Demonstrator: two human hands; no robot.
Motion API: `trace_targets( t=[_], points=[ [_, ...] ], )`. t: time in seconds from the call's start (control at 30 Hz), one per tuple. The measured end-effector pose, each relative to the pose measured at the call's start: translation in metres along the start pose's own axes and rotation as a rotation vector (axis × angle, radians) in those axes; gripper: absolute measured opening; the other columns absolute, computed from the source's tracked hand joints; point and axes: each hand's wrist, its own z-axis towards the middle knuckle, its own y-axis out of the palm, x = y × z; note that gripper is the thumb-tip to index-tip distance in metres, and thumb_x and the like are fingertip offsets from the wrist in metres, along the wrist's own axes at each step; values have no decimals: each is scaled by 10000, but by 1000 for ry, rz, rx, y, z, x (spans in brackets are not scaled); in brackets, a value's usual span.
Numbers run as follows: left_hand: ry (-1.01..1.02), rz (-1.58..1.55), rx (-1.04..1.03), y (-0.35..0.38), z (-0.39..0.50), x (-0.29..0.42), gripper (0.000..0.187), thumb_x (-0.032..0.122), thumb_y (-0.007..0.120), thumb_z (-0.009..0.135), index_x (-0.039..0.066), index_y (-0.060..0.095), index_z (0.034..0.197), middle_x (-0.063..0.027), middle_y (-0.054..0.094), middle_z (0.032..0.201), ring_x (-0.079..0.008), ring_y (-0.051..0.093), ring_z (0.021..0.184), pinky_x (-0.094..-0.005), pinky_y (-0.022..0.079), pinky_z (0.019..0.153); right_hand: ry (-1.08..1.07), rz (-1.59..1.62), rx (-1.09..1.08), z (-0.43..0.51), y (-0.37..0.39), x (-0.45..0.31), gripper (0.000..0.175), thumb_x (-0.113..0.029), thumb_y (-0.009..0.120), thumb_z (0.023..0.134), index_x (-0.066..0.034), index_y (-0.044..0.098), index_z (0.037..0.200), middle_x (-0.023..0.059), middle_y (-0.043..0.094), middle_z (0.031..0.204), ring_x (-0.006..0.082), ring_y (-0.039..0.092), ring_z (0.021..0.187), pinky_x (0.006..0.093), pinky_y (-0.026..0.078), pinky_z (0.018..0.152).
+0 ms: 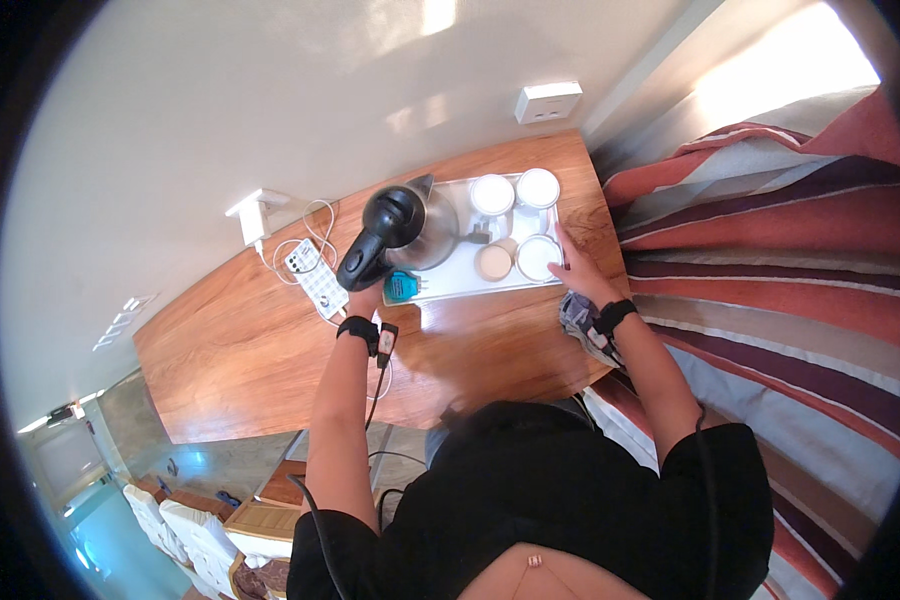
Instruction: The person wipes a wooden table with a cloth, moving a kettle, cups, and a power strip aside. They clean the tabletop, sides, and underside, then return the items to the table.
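A white tray (pixel 450 286) lies on a wooden desk. On its left part stands an electric kettle (pixel 436 236) with a steel body and a black handle and lid. White mugs (pixel 493 195) fill the right part, beside a small beige round container (pixel 494 262). A black plug (pixel 479 235) lies between kettle and mugs. My right hand (pixel 576 264) is at the tray's right edge, thumb by the nearest mug (pixel 538 258). My left hand (pixel 365 298) is at the tray's left end, its fingers mostly hidden by the kettle handle. Near it is a teal plug-like item (pixel 401 286).
A white power strip (pixel 316 277) with a looped cable lies left of the kettle, wired to a wall plug (pixel 253 219). A bunched grey cloth (pixel 583 322) is under my right wrist. Striped curtains (pixel 757 247) hang along the desk's right side. Behind stands the wall (pixel 285 112).
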Motion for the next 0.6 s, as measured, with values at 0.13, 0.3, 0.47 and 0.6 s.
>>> trace_targets(
  t=[0.13, 0.3, 0.47, 0.6],
  points=[
    [56, 31, 78, 12, 16, 19, 300, 125, 715, 763, 39, 631, 1038, -119, 661, 1012, -258, 614, 954, -368, 469, 879, 122, 95, 231, 1, -9, -6, 722, -133, 638, 827, -71, 262, 1440, 227, 544, 1161, 281, 578, 986, 362, 441, 853],
    [83, -242, 150, 56, 32, 28, 304, 81, 683, 773, 29, 618, 1065, -120, 653, 1056, -248, 607, 999, -360, 458, 902, 193, -87, 495, 26, -27, 25, 401, -245, 575, 881, -1, 540, 1198, 234, 557, 1117, 353, 553, 1021, 405, 431, 893],
    [125, -348, 221, 87, 39, 48, 330, 36, 720, 717, 23, 533, 989, -140, 628, 898, -263, 616, 857, -344, 472, 787, 165, -155, 576, 50, -39, 54, 400, -284, 610, 838, 25, 585, 1092, 224, 563, 1022, 382, 531, 1010, 416, 430, 895],
    [46, -293, 134, 89, 37, 51, 355, -5, 683, 726, 13, 493, 1026, -163, 614, 936, -260, 606, 902, -335, 460, 818, 159, -94, 546, 55, -49, 66, 352, -234, 631, 801, -4, 617, 1068, 208, 564, 1000, 363, 545, 976, 416, 439, 870]
  ],
)
